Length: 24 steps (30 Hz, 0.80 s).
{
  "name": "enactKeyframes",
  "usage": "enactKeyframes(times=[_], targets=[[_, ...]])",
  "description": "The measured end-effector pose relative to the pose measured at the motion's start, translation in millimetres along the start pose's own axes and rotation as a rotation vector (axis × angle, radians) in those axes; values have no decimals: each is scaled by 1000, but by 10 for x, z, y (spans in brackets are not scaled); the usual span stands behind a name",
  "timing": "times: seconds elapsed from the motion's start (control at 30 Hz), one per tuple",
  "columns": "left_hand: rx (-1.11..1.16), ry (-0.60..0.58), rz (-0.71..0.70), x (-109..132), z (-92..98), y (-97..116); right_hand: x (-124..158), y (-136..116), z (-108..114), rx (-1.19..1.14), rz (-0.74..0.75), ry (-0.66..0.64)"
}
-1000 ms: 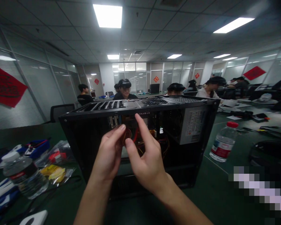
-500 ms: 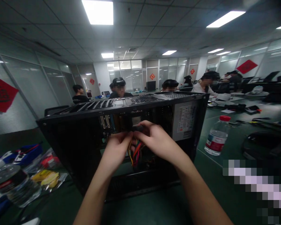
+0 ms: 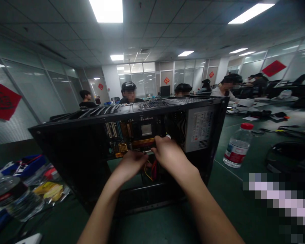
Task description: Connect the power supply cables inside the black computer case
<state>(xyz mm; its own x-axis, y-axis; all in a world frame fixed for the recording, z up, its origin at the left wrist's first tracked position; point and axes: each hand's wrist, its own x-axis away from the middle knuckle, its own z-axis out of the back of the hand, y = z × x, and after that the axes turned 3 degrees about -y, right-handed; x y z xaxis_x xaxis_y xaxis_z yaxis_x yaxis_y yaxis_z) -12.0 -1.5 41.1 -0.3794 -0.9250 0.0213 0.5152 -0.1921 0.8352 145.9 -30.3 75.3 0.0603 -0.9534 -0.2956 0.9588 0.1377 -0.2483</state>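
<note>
An open black computer case (image 3: 73, 149) stands on a green table, its motherboard (image 3: 132, 134) and power supply (image 3: 200, 127) showing inside. Both my hands reach into it. My left hand (image 3: 132, 164) is curled, fingers closed near a bundle of yellow and red cables (image 3: 151, 169) below the board. My right hand (image 3: 169, 154) is closed too, its fingertips pressed at the lower edge of the motherboard next to the fan. What the fingers grip is hidden.
A water bottle with a red cap (image 3: 237, 145) stands right of the case. Another bottle (image 3: 11, 200) and plastic bags of parts (image 3: 51, 191) lie at the left. Several other people sit behind the case at other tables. A dark object (image 3: 289, 157) lies at the right.
Both hands have gone from in front of the case, fingers apart, deeper into it and closed among the cables. The view has shifted, showing more of the motherboard.
</note>
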Motion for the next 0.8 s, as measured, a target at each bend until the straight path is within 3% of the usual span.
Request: enactKeyframes(times=[0.1, 0.33, 0.7, 0.8], targets=[[-111, -79, -79, 19, 17, -13, -61, 5, -57, -8, -28, -39], [-288, -84, -14, 14, 21, -30, -162, 80, -178, -30, -24, -36], [-686, 264, 135, -93, -165, -93, -262, 194, -329, -70, 5, -51], [-787, 303, 142, -91, -201, -69, -285, 196, -353, -95, -9, -73]])
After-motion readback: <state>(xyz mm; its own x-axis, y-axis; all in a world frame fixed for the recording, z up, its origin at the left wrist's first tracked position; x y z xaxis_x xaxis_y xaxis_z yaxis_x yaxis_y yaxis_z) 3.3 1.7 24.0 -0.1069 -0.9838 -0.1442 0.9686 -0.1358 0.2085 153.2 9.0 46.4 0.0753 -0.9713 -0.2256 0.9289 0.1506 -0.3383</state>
